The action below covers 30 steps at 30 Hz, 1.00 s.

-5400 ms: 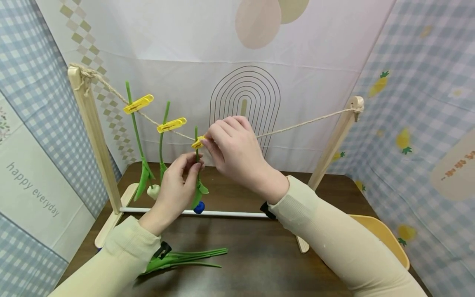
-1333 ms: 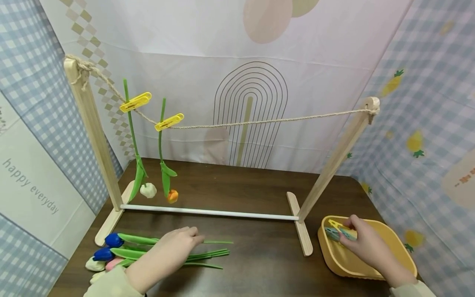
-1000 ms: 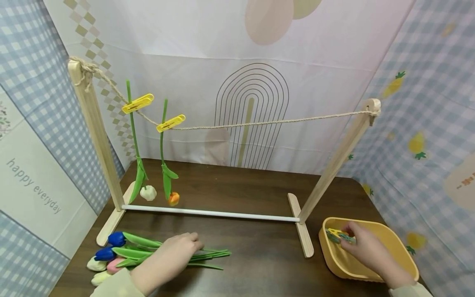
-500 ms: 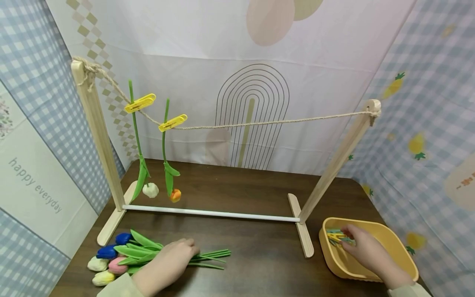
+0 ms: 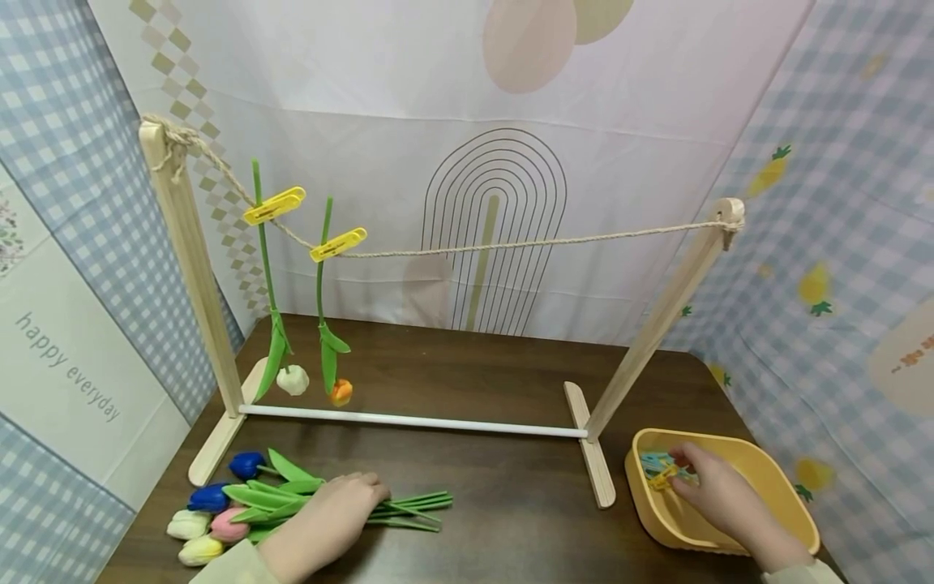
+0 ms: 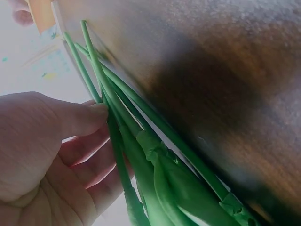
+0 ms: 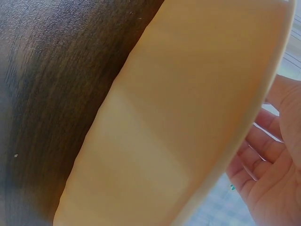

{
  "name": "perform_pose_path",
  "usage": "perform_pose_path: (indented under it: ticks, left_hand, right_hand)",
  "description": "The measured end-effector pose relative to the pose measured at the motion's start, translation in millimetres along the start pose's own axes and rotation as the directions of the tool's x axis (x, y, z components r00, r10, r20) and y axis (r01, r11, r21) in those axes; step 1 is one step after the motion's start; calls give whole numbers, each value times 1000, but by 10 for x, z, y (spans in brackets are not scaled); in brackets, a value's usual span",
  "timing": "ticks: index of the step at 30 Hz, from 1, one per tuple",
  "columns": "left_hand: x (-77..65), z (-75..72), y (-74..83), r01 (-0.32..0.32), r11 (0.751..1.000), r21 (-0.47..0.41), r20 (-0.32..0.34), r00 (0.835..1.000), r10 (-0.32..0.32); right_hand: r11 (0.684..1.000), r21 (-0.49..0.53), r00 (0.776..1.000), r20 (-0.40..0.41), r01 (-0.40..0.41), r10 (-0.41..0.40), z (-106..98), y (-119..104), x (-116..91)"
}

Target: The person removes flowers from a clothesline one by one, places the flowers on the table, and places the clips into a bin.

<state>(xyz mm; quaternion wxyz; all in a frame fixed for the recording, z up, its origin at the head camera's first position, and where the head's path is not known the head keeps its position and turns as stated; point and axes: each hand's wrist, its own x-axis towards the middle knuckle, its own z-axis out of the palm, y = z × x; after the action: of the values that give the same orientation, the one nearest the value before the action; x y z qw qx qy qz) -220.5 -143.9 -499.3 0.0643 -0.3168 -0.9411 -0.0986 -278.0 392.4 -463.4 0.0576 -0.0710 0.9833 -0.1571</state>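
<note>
On the table my left hand (image 5: 337,509) lies over a bunch of artificial tulips (image 5: 280,496) with blue, white, pink and yellow heads. In the left wrist view its thumb and fingers pinch a green tulip stem (image 6: 115,136). My right hand (image 5: 718,491) reaches into the yellow bin (image 5: 784,495) at the right. A yellow clothespin (image 5: 661,478) is at its fingertips, beside several teal clothespins (image 5: 653,461); whether the fingers hold it is unclear. The bin wall (image 7: 178,108) hides the fingertips in the right wrist view. A white tulip (image 5: 293,380) and an orange tulip (image 5: 340,392) hang upside down.
A twine line (image 5: 540,242) spans two wooden posts, the left post (image 5: 193,276) and the right post (image 5: 660,324). Two yellow clothespins, the left one (image 5: 274,206) and the right one (image 5: 338,244), clip the hanging stems. A white rod (image 5: 416,421) joins the feet.
The blue tulip and clothespin both hands worked on at the line are gone from it. Left hand now lies among the tulips; right hand is in the bin, where the yellow clothespin has turned.
</note>
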Motion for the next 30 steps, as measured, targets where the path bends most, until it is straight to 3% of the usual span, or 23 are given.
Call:
perform_pose_path:
  ticks: [4, 8, 14, 18, 22, 25, 30]
  left_hand:
    - [-10, -1, 2, 10, 1000, -5, -2, 1000, -10]
    - [-17, -2, -15, 15, 1000, -16, -4, 1000, -15]
    - [-15, -2, -66, 4, 1000, -31, -20, 1000, -4]
    - [-22, -31, -75, -2, 999, -45, -7, 1000, 1]
    - [-30, -86, -68, 14, 998, -64, -25, 1000, -16]
    - [-39, -130, -62, 34, 996, -81, -72, 997, -40]
    - [-49, -190, -75, 62, 993, -101, -169, 982, -79]
  right_hand:
    - [1000, -3, 1000, -20, 10, -10, 0, -15, -19]
    - [998, -26, 994, -94, 49, -51, 10, -68, -45]
    - [993, -48, 966, -228, 110, -118, -4, -245, -71]
    - [978, -63, 929, -306, 199, -209, -13, -432, -79]
    - [944, -107, 865, -378, 312, -329, 2, -616, -58]
    - [919, -133, 823, -410, 371, -392, 11, -746, -27]
    - [890, -147, 789, -416, 433, -452, 17, -944, 39]
